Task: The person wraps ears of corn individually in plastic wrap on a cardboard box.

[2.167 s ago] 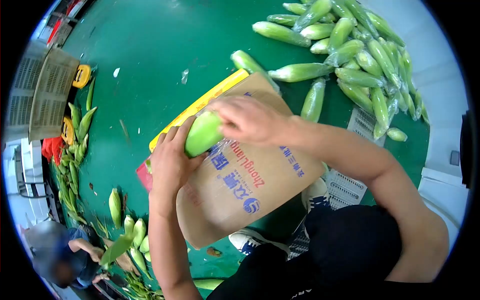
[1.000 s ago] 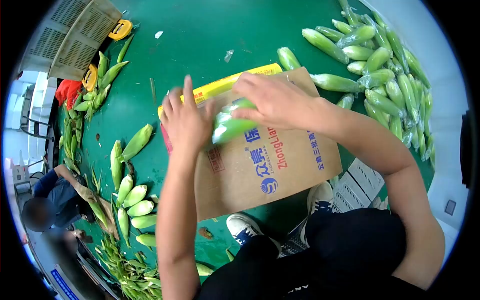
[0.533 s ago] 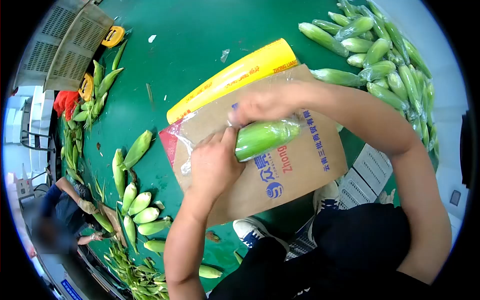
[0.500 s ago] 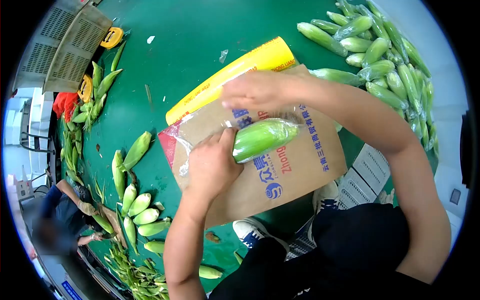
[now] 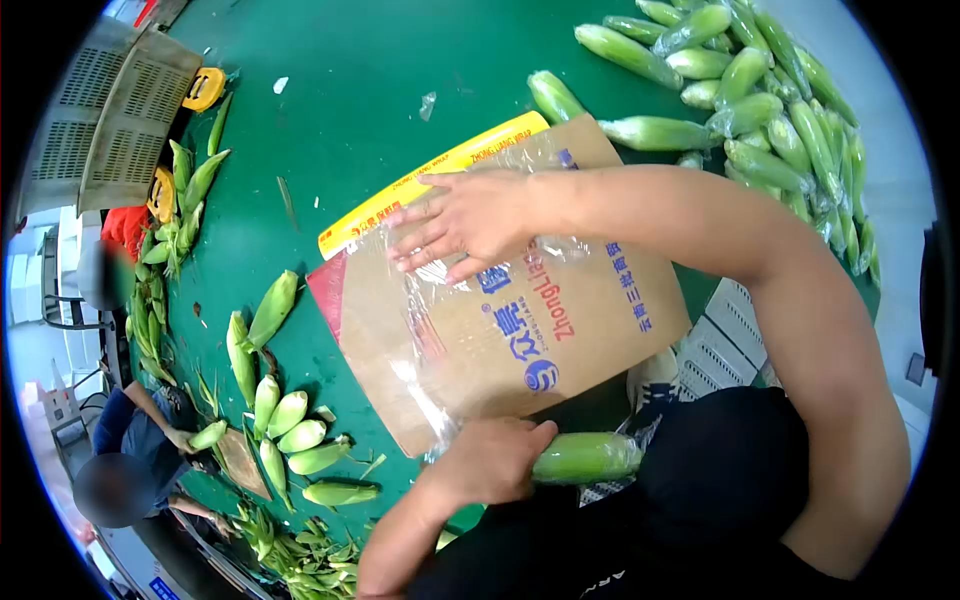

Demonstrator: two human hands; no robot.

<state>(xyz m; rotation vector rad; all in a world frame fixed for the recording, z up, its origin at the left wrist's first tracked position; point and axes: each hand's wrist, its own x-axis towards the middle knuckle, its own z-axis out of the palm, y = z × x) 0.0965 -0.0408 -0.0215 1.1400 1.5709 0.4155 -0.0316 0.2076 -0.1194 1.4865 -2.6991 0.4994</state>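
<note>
My left hand is closed around one end of a green ear of corn, low and close to my body. Clear film shows at the ear's far end. My right hand lies flat with fingers spread, over clear plastic wrap stretched across a brown cardboard box. From under that hand the wrap runs down toward my left hand. A yellow roll of plastic wrap lies along the box's far edge, just beyond my right fingers.
Wrapped corn ears are piled at the right on the green table. Unwrapped ears lie left, near husks. A co-worker handles corn at the far left. Grey crates stand at the upper left.
My left hand has brought the corn from on top of the box down toward my body. My right hand has come down onto the wrap. Another corn ear now shows behind the box.
</note>
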